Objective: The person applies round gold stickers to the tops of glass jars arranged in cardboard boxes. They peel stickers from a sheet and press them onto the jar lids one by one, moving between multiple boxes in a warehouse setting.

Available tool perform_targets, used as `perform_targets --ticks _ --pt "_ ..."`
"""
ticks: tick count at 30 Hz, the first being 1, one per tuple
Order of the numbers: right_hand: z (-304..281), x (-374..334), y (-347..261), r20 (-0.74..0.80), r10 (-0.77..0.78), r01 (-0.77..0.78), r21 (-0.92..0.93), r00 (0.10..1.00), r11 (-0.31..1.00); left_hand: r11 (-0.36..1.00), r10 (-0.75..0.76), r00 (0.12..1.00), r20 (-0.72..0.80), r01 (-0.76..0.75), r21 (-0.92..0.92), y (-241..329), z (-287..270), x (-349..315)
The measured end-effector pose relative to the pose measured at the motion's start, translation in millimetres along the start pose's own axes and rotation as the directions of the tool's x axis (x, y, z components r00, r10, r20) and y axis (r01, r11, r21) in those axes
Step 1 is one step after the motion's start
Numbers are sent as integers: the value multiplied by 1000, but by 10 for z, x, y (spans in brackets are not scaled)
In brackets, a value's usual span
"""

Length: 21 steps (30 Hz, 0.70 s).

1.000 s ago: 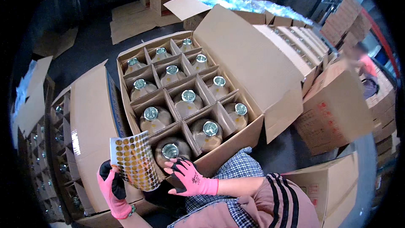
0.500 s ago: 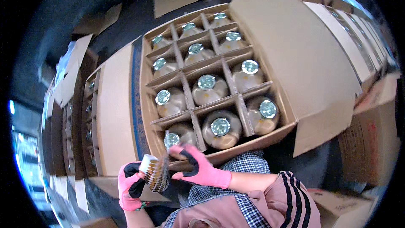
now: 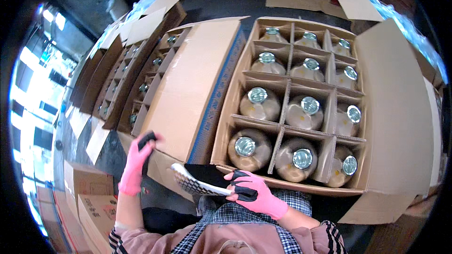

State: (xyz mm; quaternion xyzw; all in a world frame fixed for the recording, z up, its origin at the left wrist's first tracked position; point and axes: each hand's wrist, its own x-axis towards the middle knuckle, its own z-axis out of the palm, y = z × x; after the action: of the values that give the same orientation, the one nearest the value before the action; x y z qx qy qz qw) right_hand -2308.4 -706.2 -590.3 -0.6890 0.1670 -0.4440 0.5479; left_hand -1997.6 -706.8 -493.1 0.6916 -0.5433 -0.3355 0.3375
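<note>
My right hand, in a pink glove with black fingertips, grips one end of a bent strip of labels on white backing, with a dark dotted pattern. The strip's other end sticks out to the left in front of the carton. My left hand, gloved alike, is raised apart from the strip, near the corner of a carton's flap. Its fingers are smeared by motion, so whether they hold anything does not show. Just beyond my hands stands an open carton with cardboard dividers, a round glass bottle in each cell.
A broad cardboard flap with a blue-edged side lies left of the carton. Farther left, more open cartons hold bottles. Another large flap spreads on the right. Cardboard boxes stand at the lower left.
The view has swung left. The label strip has passed from my left hand to my right. My left hand has moved away from the strip to the left and up.
</note>
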Motion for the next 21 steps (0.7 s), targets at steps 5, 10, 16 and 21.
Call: perform_targets --ticks 5,10,16,21 --pt "118 5 -8 186 11 -11 -5 983 1000 738 -37 866 -498 360 571 -1212 -528 160" --pt "148 -9 53 311 22 7 -91 950 996 740 -69 898 -435 339 581 -1670 -457 262" --pt "290 -1 85 378 -12 68 -136 926 988 964 -14 852 -523 150 219 -1487 -562 248" --pt "350 19 109 327 -94 151 -153 940 977 781 225 776 -588 -505 -367 -666 -483 38"
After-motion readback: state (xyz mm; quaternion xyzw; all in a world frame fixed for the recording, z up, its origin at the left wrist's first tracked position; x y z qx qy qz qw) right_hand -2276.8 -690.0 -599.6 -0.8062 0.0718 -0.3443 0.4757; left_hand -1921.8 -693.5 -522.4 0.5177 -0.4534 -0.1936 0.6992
